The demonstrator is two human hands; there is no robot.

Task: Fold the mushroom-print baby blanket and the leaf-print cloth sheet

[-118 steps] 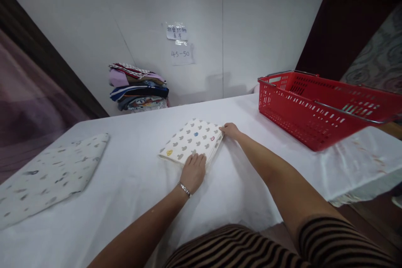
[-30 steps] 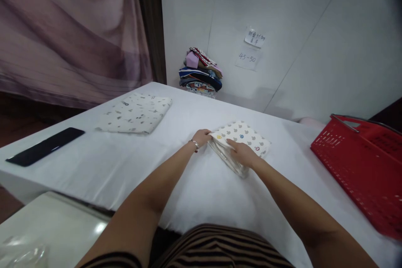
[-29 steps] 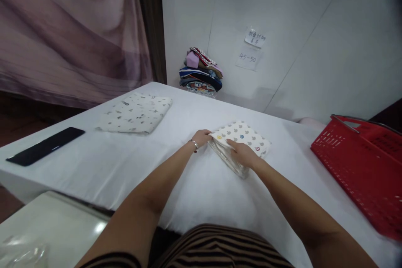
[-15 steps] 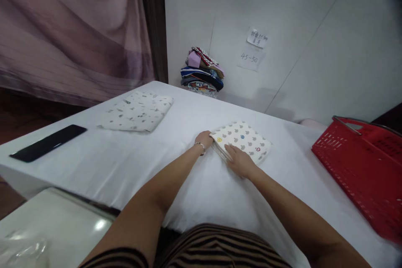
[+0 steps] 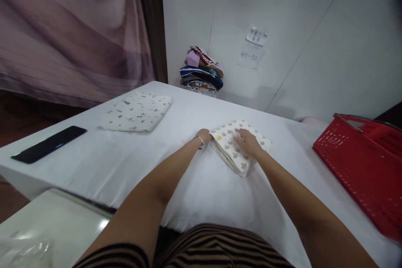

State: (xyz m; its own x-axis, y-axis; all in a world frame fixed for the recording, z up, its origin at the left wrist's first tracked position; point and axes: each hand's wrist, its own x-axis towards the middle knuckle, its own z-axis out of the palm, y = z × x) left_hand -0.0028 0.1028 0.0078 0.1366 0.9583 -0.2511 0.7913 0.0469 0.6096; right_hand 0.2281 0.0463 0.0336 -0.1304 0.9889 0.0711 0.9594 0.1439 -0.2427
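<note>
A folded white cloth with grey mouse-head prints lies on the white table in front of me. My left hand, a bracelet on its wrist, touches the cloth's left corner. My right hand lies flat on top of the cloth with its fingers spread, covering its middle. Neither hand lifts the cloth off the table.
A second folded spotted cloth lies at the left. A black flat object rests near the table's left edge. A stack of folded clothes stands against the wall. A red basket sits at the right. A glossy white surface is below left.
My right hand has moved from the cloth's near edge up onto its top. My left hand stays at the left corner. Since the earliest frame the view has turned left.
</note>
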